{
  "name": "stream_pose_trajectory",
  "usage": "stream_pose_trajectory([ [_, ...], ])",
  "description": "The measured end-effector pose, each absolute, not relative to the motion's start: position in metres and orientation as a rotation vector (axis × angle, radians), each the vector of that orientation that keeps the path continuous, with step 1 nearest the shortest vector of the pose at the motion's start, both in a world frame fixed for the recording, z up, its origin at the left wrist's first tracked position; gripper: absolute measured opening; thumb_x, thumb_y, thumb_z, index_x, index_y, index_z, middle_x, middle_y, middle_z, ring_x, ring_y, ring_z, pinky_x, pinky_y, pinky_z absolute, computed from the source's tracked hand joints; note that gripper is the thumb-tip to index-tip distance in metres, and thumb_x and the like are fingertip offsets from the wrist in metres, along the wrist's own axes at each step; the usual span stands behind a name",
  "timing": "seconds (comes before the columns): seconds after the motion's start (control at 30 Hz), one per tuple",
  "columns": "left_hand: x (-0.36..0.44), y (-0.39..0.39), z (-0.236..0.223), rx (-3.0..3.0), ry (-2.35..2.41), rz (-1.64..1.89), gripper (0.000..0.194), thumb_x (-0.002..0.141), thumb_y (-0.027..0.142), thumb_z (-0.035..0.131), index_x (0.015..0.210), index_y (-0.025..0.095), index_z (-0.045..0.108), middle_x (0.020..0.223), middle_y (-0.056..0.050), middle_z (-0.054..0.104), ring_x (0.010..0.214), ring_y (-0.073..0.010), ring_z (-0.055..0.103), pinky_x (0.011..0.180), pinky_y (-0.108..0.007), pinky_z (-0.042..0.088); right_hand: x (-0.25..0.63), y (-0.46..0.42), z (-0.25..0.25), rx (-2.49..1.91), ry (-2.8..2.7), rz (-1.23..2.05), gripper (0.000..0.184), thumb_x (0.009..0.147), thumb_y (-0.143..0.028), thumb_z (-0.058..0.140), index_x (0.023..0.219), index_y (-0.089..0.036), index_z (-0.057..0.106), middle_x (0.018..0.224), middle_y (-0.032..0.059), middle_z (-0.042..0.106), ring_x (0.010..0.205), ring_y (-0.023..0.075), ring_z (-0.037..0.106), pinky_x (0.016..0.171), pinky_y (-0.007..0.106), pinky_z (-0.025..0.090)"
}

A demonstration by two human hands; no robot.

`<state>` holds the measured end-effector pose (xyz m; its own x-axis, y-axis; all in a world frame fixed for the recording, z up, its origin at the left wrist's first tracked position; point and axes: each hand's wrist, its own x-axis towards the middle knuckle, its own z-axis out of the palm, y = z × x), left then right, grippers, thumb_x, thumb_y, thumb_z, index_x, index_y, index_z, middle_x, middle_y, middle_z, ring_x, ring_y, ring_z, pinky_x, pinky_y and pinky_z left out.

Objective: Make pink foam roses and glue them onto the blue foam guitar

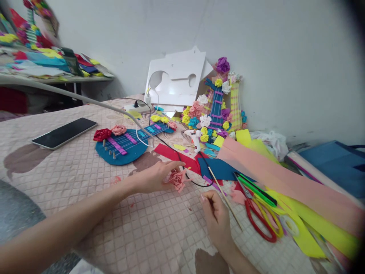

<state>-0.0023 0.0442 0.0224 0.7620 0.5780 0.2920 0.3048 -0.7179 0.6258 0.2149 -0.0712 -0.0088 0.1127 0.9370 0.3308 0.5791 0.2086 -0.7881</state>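
My left hand (159, 176) reaches in from the left, its fingers closed on a pink crepe-paper flower (177, 180) just above the quilted cloth. To the right of the flower, my right hand (215, 213) is curled with its fingers folded in; whether anything is inside them is hidden. A thin wooden stick (225, 198) lies right beside that hand. Behind my left hand rests a blue paper guitar (121, 150) with strings, purple strips and paper flowers. A white glue gun (195, 140) stands beyond both hands, its black cord trailing toward them.
Red-handled scissors (258, 220), a green utility knife (256, 189) and a tape roll (289, 225) lie at right beside a long pink paper strip (285, 175). A phone (65, 133) is at left. Flower-covered guitars (217, 108) lean on the wall near a power strip (139, 108). A white cable (94, 102) crosses the left.
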Motion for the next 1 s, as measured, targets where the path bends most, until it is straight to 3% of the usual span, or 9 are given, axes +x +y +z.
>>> stream_pose_trajectory([
  [0.13,-0.0027,0.0439,0.0244,2.385,0.658,0.656,0.056,0.077,0.018,0.061,0.128,0.019,0.039,0.107,-0.010,0.065,0.093,-0.0216,0.062,0.078,-0.033,0.047,0.2159,-0.0727,-0.0125,-1.503,-1.607,0.445,0.031,0.094,-0.031,0.037,0.065,-0.021,0.040,0.052,-0.0064,0.036,0.045,0.0110,0.037,0.044,0.023,0.028],
  [0.23,-0.0026,0.0440,0.0252,2.378,0.669,0.643,0.056,0.076,0.020,0.063,0.128,0.020,0.040,0.107,-0.009,0.065,0.092,-0.0217,0.063,0.078,-0.033,0.047,0.2167,-0.0707,-0.0138,-1.523,-1.621,0.434,0.030,0.094,-0.032,0.039,0.066,-0.021,0.042,0.053,-0.0059,0.037,0.047,0.0114,0.038,0.045,0.023,0.028],
  [0.47,-0.0025,0.0441,0.0229,2.375,0.671,0.648,0.058,0.076,0.018,0.062,0.129,0.020,0.039,0.107,-0.008,0.065,0.091,-0.0218,0.063,0.077,-0.032,0.047,0.2142,-0.0700,-0.0133,-1.416,-1.635,0.519,0.014,0.093,-0.027,0.045,0.090,-0.019,0.057,0.077,0.0007,0.059,0.070,0.0146,0.056,0.063,0.024,0.043],
  [0.8,-0.0021,0.0439,0.0236,2.354,0.643,0.618,0.058,0.076,0.018,0.063,0.129,0.020,0.038,0.109,-0.009,0.064,0.093,-0.0223,0.062,0.078,-0.033,0.047,0.2182,-0.0712,-0.0181,-1.524,-1.609,0.515,0.034,0.094,-0.033,0.038,0.062,-0.021,0.036,0.052,-0.0068,0.033,0.047,0.0106,0.035,0.045,0.022,0.025],
  [1.0,-0.0007,0.0432,0.0236,2.352,0.629,0.632,0.059,0.075,0.017,0.064,0.128,0.020,0.038,0.108,-0.008,0.064,0.095,-0.0210,0.061,0.081,-0.033,0.046,0.2139,-0.0667,-0.0119,-1.405,-1.624,0.608,0.016,0.090,-0.029,0.048,0.082,-0.018,0.056,0.071,0.0003,0.059,0.065,0.0141,0.055,0.058,0.023,0.041],
])
